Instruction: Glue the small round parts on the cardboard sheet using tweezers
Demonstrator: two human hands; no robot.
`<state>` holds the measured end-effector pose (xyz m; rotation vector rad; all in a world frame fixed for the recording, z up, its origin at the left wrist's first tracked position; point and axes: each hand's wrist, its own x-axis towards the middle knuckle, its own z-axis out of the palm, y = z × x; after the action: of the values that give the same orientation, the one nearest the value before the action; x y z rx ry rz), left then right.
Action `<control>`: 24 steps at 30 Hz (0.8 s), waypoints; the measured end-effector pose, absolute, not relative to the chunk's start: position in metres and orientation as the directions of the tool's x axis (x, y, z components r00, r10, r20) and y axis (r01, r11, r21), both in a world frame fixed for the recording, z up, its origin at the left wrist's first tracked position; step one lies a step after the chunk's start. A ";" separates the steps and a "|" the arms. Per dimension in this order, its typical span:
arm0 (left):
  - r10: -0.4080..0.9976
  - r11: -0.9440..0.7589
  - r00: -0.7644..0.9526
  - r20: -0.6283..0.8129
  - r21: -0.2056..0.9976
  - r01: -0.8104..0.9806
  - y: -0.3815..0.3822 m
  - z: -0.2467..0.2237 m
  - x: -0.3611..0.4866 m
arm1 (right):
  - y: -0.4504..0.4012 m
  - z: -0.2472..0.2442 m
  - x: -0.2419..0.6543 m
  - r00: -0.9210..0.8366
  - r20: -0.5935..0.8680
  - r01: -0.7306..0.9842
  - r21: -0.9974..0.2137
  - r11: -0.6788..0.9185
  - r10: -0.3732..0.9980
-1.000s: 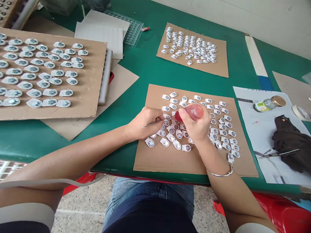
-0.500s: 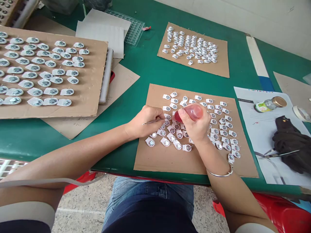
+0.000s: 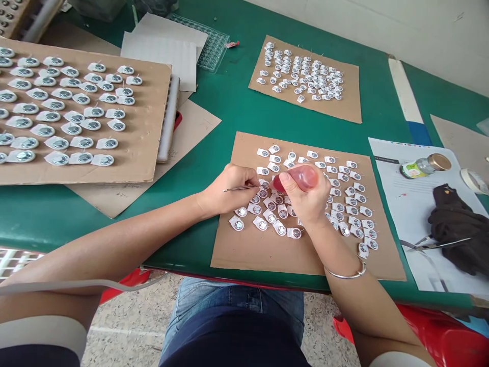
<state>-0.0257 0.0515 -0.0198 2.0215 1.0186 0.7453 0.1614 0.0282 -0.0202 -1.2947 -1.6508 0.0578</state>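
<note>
My left hand [image 3: 231,188] is closed around thin metal tweezers [image 3: 239,188], low over the left part of a brown cardboard sheet [image 3: 263,252]. Many small white tabbed pieces with round dark designs [image 3: 280,228] lie on that sheet. In my right hand [image 3: 311,199] is a soft red bottle [image 3: 301,177], tilted with its narrow end toward my left fingertips. The two hands are close together but apart. What lies between their fingertips is too small to make out.
Two more cardboard sheets with similar pieces lie at the left [image 3: 145,117] and back [image 3: 305,109]. Right of my hands are white paper [image 3: 397,204], a gold-capped glass jar [image 3: 420,166], dark cloth [image 3: 458,219], scissors [image 3: 435,244] and a tape roll [image 3: 473,179].
My right hand and the red bottle have shifted very slightly left, toward my left fingertips. Both hands keep their hold. The whole view has moved a little.
</note>
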 end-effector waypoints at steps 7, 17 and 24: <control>0.854 -0.371 0.503 0.132 0.832 0.413 0.053 -0.017 -0.025 | 0.028 -0.020 0.161 0.055 0.651 0.704 -0.563 0.432 0.757; 0.888 -0.271 0.459 0.041 0.852 0.447 0.056 -0.014 -0.023 | 0.027 -0.019 0.161 0.058 0.643 0.691 -0.578 0.434 0.764; 0.893 -0.249 0.450 0.016 0.851 0.463 0.058 -0.012 -0.022 | 0.027 -0.020 0.160 0.089 0.601 0.674 -0.623 0.396 0.794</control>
<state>-0.0224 0.0575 -0.0119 1.8765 1.1436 0.6584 0.1604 0.0269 -0.0196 -1.3225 -1.6281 0.1461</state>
